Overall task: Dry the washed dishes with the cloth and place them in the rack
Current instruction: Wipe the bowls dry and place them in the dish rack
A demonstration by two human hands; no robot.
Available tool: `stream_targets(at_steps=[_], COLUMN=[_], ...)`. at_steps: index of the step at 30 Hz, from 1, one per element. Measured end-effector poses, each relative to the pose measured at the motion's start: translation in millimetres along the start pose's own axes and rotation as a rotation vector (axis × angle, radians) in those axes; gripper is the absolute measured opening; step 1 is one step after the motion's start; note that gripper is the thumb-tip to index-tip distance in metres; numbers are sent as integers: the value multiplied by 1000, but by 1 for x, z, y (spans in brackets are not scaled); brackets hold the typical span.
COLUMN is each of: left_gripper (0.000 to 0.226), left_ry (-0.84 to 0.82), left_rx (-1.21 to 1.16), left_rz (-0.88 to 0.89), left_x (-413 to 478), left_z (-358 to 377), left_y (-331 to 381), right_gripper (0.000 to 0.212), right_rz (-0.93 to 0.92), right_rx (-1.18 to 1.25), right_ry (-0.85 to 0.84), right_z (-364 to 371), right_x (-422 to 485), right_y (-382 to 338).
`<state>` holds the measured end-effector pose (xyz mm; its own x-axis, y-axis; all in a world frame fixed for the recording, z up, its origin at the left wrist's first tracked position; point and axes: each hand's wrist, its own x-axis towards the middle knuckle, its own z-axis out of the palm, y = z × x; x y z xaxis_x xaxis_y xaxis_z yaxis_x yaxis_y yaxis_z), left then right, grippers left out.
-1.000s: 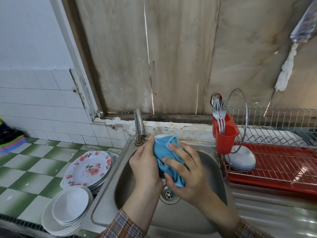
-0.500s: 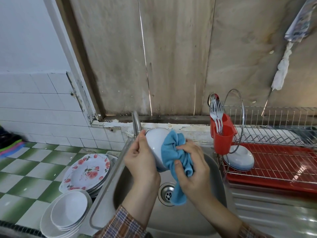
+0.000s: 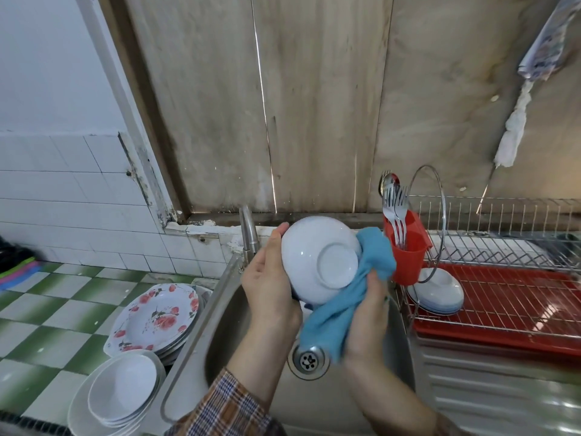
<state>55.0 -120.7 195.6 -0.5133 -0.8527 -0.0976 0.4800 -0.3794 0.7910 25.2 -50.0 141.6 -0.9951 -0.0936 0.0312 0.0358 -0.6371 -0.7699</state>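
Observation:
Over the steel sink (image 3: 220, 297) my left hand (image 3: 267, 287) holds a white bowl (image 3: 317, 259) by its rim, its base turned toward me. A blue cloth (image 3: 352, 294) is wrapped against the bowl's right side and hangs down over the drain; my right hand (image 3: 366, 319) grips it. To the right stands the wire dish rack (image 3: 503, 247) on a red tray, with a few white bowls (image 3: 437, 291) stacked at its left end.
A red cutlery cup (image 3: 408, 256) with forks hangs on the rack's left end. The tap (image 3: 250, 234) rises behind my left hand. On the green checked counter lie floral plates (image 3: 157, 319) and stacked white bowls (image 3: 119, 391).
The bowl has come out from under the cloth and turned its base toward me. The cloth slid to the bowl's right side, and both hands rose slightly.

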Motion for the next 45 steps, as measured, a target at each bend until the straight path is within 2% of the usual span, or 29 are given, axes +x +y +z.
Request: stream_targets(at_steps=[2,5,6,8,11,13,14,17,19,20,22,24,27,30,33,35,37,38,41,43,45], left_gripper=[21,28,30,29,29,31,29,26,24,23,21,21,73,92,99,95,82,77,73,88,96], left_ry=[-113,-276,-326,-396,-355,-279,-242,-185,-228,-267,-342,-422,-397,-264,-254,-263,-262,-266,-316,-393,-480], left_rx=[116,314,362,432,412,328,277,179,248,318,462,525,557,504,422,374,320,284,168,180,336], left_rz=[157,375,428,505,558,542,517,436,428,434,421,259,-28,-49,-94,-86,-25,-2,-2,-35,-54], left_x=[3,3,2,-1,-7,-10,-12,-8,-2,2,6,3,-3,-1,-7,-11,-13,-12,-12,-9,-2], left_z=[-5,-10,-11,-11,-10,-9,-7,-6,-9,-12,-15,-14,-4,2,2,1,-2,-2,-3,-5,-10], left_y=[5,13,14,13,8,7,8,7,4,2,1,0,-4,-6,-9,-14,-19,-20,-22,-18,-10], right_gripper=[21,36,34,26,9,9,10,24,26,23,31,29,14,6,18,22,24,27,52,69,67], right_rz=[224,205,164,-28,-312,-343,-264,175,254,211,25,-235,-565,-689,-802,-840,-781,-688,-124,148,126], right_rx=[-65,-240,-258,-334,-472,-410,-308,-10,-34,-84,-178,-285,-547,-498,-442,-419,-377,-321,33,130,94], right_ry=[-91,-134,-156,-278,-517,-466,-388,-223,-168,-138,-120,-196,-357,-350,-275,-236,-167,-106,70,35,-18], right_z=[1,8,11,16,19,19,20,16,13,11,11,10,10,10,7,4,3,4,6,4,1], right_x=[24,39,38,34,26,23,24,35,41,44,48,51,47,38,31,27,21,17,16,21,30], right_y=[-15,-36,-42,-52,-54,-52,-53,-42,-41,-40,-44,-49,-48,-42,-34,-28,-24,-24,-20,-23,-29])
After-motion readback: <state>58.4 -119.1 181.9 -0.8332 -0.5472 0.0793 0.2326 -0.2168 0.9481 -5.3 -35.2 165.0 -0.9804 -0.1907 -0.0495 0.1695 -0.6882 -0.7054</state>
